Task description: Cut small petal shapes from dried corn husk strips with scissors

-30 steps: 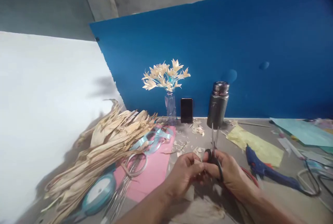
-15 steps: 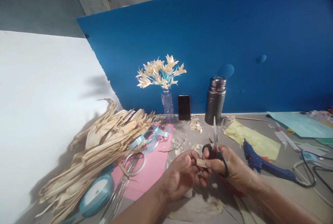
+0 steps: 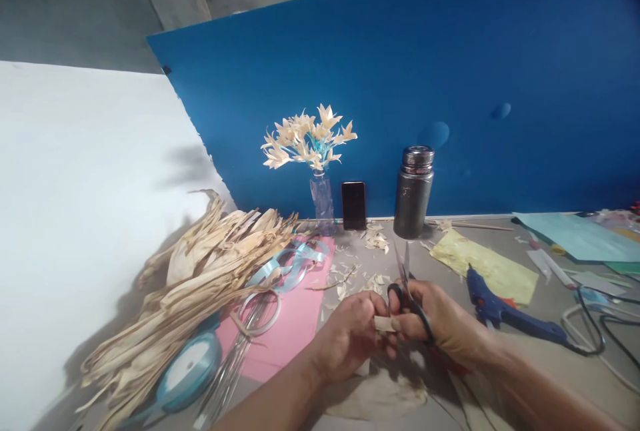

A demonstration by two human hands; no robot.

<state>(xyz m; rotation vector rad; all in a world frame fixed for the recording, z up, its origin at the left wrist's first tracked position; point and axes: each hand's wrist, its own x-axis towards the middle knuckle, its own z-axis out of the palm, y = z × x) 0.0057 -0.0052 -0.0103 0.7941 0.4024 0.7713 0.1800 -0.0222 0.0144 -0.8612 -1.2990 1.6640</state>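
My right hand [image 3: 435, 314] has its fingers through the dark handles of a pair of scissors [image 3: 404, 271], whose blades point up and stand slightly apart. Between my hands is a small folded strip of dried corn husk [image 3: 384, 323]; the right thumb presses its right end. My left hand [image 3: 347, 334] is closed, palm partly up, with curled fingers at the strip's left end. Below both hands, a wider pale husk piece [image 3: 377, 401] lies on the table. Small husk scraps [image 3: 375, 282] are scattered just beyond the fingers.
To the left lie a pile of dried husks [image 3: 200, 284], a teal ribbon roll [image 3: 190, 371], thin wires [image 3: 230, 364] and pink paper [image 3: 293, 331]. Husk flowers [image 3: 305, 137] in a bottle, a phone [image 3: 353, 205] and a flask [image 3: 414, 194] stand behind. A blue glue gun [image 3: 515, 317] lies right.
The left fingers have curled in and closed on the strip's left end. The scissors have dipped and shifted slightly left, their blades closer together.
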